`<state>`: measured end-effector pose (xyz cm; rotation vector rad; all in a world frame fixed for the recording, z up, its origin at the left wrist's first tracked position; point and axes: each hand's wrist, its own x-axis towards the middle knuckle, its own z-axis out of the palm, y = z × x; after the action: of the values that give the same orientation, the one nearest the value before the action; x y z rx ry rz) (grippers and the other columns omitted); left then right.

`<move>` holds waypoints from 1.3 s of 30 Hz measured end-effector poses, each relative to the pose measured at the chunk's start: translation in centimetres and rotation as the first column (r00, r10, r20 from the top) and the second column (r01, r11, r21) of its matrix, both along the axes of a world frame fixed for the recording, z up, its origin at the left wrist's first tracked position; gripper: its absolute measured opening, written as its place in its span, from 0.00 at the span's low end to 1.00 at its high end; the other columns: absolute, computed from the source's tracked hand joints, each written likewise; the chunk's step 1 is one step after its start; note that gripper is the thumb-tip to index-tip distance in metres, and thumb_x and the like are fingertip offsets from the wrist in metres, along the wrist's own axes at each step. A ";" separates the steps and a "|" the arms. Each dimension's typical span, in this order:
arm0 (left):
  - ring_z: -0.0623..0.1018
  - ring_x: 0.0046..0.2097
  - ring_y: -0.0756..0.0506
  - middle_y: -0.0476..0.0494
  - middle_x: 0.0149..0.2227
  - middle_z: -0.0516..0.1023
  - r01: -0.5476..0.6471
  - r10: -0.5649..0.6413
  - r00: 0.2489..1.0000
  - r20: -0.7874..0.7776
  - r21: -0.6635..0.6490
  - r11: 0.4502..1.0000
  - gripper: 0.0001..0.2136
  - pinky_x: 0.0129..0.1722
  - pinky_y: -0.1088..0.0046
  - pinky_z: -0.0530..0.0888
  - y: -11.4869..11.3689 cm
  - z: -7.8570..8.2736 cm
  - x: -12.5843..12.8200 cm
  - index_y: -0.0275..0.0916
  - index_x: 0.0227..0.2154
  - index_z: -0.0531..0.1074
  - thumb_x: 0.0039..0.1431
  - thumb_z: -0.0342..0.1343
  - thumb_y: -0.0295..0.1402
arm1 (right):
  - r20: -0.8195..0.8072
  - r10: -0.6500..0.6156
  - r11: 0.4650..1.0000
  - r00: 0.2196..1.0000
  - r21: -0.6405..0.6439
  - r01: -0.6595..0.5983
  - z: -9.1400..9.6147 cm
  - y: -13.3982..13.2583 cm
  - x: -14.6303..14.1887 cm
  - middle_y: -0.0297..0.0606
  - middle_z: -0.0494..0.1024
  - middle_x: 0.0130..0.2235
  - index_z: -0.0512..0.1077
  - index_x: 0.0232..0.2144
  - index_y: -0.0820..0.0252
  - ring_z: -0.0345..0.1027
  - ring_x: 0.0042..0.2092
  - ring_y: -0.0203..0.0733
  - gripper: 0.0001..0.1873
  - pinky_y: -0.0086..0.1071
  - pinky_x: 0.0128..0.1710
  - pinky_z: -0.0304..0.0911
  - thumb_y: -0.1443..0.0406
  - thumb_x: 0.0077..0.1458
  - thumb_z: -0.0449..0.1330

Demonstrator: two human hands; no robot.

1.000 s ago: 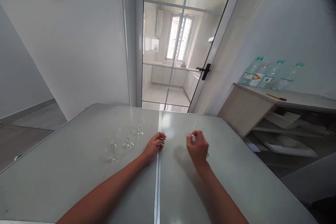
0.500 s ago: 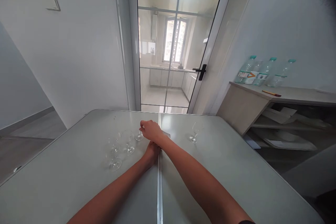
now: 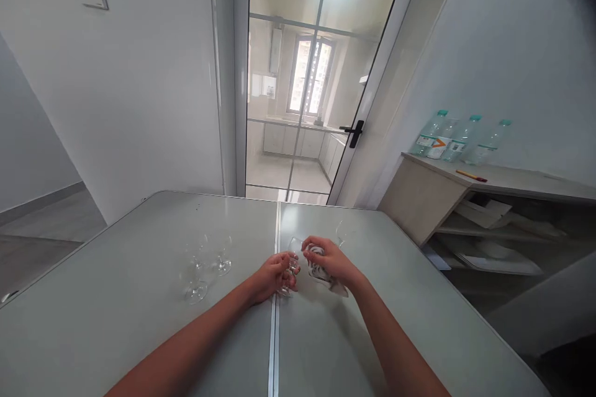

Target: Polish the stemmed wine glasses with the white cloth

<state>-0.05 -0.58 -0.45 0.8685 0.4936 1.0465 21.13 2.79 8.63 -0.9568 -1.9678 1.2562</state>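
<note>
My left hand (image 3: 278, 274) is closed around the stem of a clear stemmed glass (image 3: 295, 248) over the table's middle seam. The glass is tilted, its bowl pointing up and toward my right hand. In my right hand (image 3: 326, 255) is a bunched white and dark patterned cloth (image 3: 318, 268), close beside the bowl; whether they touch, I cannot tell. On the left stand more clear stemmed glasses: one nearer my left hand (image 3: 223, 263), another at the front (image 3: 196, 289) and one behind it (image 3: 197, 258). Another stemmed glass (image 3: 340, 237) is partly hidden behind my right hand.
The pale table (image 3: 139, 322) has a metal seam (image 3: 274, 347) down its middle. To the right, a wooden shelf unit (image 3: 419, 192) bears several plastic bottles (image 3: 460, 139) and a yellow-red stick (image 3: 471, 176). Beyond the table is a glass door (image 3: 288, 161).
My arms have uncrossed. My right hand has moved right from a glass on the left and now holds the cloth. A glass is now in my left hand, and one on the left has gone.
</note>
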 end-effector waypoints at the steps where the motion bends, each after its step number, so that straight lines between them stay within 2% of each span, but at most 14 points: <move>1: 0.72 0.24 0.52 0.46 0.33 0.72 -0.037 0.037 0.999 -0.035 0.016 0.999 0.21 0.28 0.71 0.72 0.0 -0.1 0.1 0.37 0.44 0.71 0.60 0.60 0.50 | -0.082 -0.053 0.998 0.995 -0.046 0.050 -0.5 -0.2 0.1 0.33 0.75 0.33 0.74 0.43 0.56 0.67 0.33 0.39 0.18 0.30 0.34 0.63 0.53 0.55 0.62; 4: 0.68 0.22 0.54 0.48 0.31 0.72 -0.213 0.239 0.957 -0.162 0.163 0.963 0.21 0.23 0.76 0.67 0.1 -0.4 0.1 0.38 0.45 0.69 0.60 0.58 0.51 | -0.361 -0.237 0.956 0.902 -0.250 0.151 -2.1 0.2 0.2 0.35 0.75 0.35 0.66 0.53 0.56 0.68 0.33 0.40 0.26 0.31 0.33 0.63 0.55 0.53 0.60; 6: 0.70 0.23 0.53 0.49 0.31 0.73 -0.324 0.422 0.863 -0.277 0.338 0.884 0.20 0.25 0.75 0.68 0.0 -0.4 0.1 0.40 0.46 0.69 0.58 0.62 0.48 | -0.445 -0.306 0.935 0.841 -0.309 0.177 -3.1 0.9 0.2 0.37 0.74 0.35 0.65 0.52 0.58 0.68 0.33 0.41 0.27 0.31 0.32 0.63 0.59 0.49 0.61; 8: 0.71 0.24 0.52 0.49 0.32 0.75 -0.383 0.579 0.731 -0.363 0.483 0.787 0.19 0.27 0.74 0.69 -0.2 -0.3 0.1 0.41 0.46 0.69 0.56 0.65 0.44 | -0.479 -0.358 0.930 0.801 -0.260 0.260 -4.1 1.4 0.2 0.36 0.74 0.36 0.64 0.50 0.57 0.68 0.34 0.42 0.27 0.32 0.34 0.63 0.60 0.46 0.63; 10: 0.72 0.24 0.51 0.49 0.31 0.76 -0.394 0.652 0.638 -0.410 0.553 0.734 0.18 0.28 0.74 0.70 -0.4 -0.2 0.3 0.41 0.45 0.71 0.55 0.65 0.41 | -0.496 -0.402 0.913 0.769 -0.156 0.376 -4.8 1.6 0.2 0.33 0.73 0.36 0.63 0.48 0.55 0.67 0.35 0.41 0.25 0.32 0.36 0.63 0.59 0.48 0.64; 15: 0.73 0.24 0.51 0.49 0.30 0.77 -0.447 0.681 0.626 -0.380 0.540 0.713 0.17 0.28 0.73 0.70 -0.4 -0.1 0.4 0.41 0.43 0.74 0.52 0.68 0.40 | -0.335 -0.397 0.877 0.854 0.137 0.461 -5.2 1.3 0.5 0.36 0.71 0.40 0.69 0.43 0.55 0.65 0.39 0.42 0.17 0.33 0.41 0.62 0.51 0.59 0.58; 19: 0.74 0.24 0.51 0.49 0.31 0.76 -0.464 0.692 0.614 -0.379 0.537 0.705 0.17 0.27 0.74 0.71 -0.3 0.1 0.2 0.41 0.44 0.71 0.55 0.65 0.41 | -0.251 -0.386 0.858 0.887 0.256 0.446 -4.6 1.2 0.8 0.39 0.72 0.46 0.76 0.42 0.55 0.65 0.48 0.45 0.21 0.36 0.50 0.60 0.50 0.65 0.50; 23: 0.74 0.25 0.51 0.49 0.32 0.75 -0.454 0.703 0.593 -0.393 0.558 0.695 0.17 0.28 0.74 0.73 -0.3 0.2 0.1 0.41 0.47 0.67 0.60 0.60 0.43 | -0.309 -0.356 0.915 0.882 0.079 0.397 -4.4 1.2 0.8 0.38 0.76 0.43 0.76 0.47 0.56 0.67 0.42 0.43 0.22 0.32 0.41 0.61 0.49 0.63 0.53; 27: 0.74 0.26 0.51 0.49 0.33 0.75 -0.426 0.699 0.585 -0.410 0.578 0.696 0.17 0.28 0.74 0.74 -0.5 0.2 0.2 0.40 0.47 0.66 0.61 0.59 0.43 | -0.376 -0.449 0.891 0.811 -0.251 0.377 -5.1 1.5 1.3 0.36 0.75 0.33 0.76 0.40 0.59 0.64 0.32 0.40 0.24 0.30 0.32 0.59 0.45 0.54 0.61; 29: 0.75 0.27 0.51 0.49 0.33 0.75 -0.421 0.694 0.589 -0.413 0.577 0.700 0.17 0.29 0.74 0.75 -0.6 0.3 0.2 0.40 0.47 0.66 0.61 0.59 0.43 | -0.343 -0.421 0.883 0.840 -0.369 0.292 -5.4 1.6 1.6 0.34 0.73 0.29 0.74 0.33 0.61 0.63 0.30 0.39 0.25 0.30 0.30 0.58 0.44 0.50 0.64; 31: 0.75 0.26 0.51 0.50 0.32 0.75 -0.436 0.699 0.588 -0.406 0.569 0.697 0.17 0.29 0.74 0.75 -0.6 0.3 0.3 0.41 0.47 0.66 0.61 0.59 0.43 | -0.248 -0.369 0.885 0.896 -0.388 0.257 -5.4 1.5 1.9 0.32 0.70 0.26 0.72 0.29 0.61 0.59 0.28 0.37 0.24 0.29 0.27 0.56 0.44 0.50 0.63; 34: 0.75 0.26 0.51 0.50 0.33 0.76 -0.471 0.718 0.578 -0.387 0.561 0.681 0.17 0.28 0.74 0.74 -0.4 0.4 0.2 0.41 0.47 0.65 0.61 0.59 0.44 | -0.112 -0.374 0.924 0.921 -0.131 0.359 -4.4 0.9 2.0 0.28 0.61 0.23 0.66 0.24 0.59 0.53 0.26 0.34 0.24 0.27 0.26 0.51 0.46 0.56 0.59; 36: 0.76 0.26 0.51 0.49 0.33 0.77 -0.482 0.725 0.570 -0.387 0.557 0.676 0.17 0.28 0.74 0.74 -0.4 0.4 0.2 0.41 0.47 0.65 0.61 0.59 0.44 | -0.134 -0.391 0.913 0.911 0.066 0.402 -3.6 0.5 1.9 0.28 0.59 0.23 0.64 0.23 0.58 0.51 0.27 0.34 0.23 0.27 0.27 0.51 0.47 0.59 0.57; 39: 0.77 0.26 0.50 0.49 0.33 0.77 -0.480 0.725 0.564 -0.395 0.558 0.677 0.18 0.28 0.74 0.74 -0.3 0.3 0.1 0.41 0.47 0.66 0.61 0.59 0.45 | -0.279 -0.390 0.906 0.877 0.052 0.420 -2.8 0.2 1.8 0.30 0.62 0.26 0.65 0.28 0.57 0.55 0.29 0.36 0.22 0.27 0.28 0.54 0.47 0.62 0.54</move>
<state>0.03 -0.89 -0.14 1.4655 1.2315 1.5599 22.94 2.99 5.83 -1.0231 -1.5133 0.9659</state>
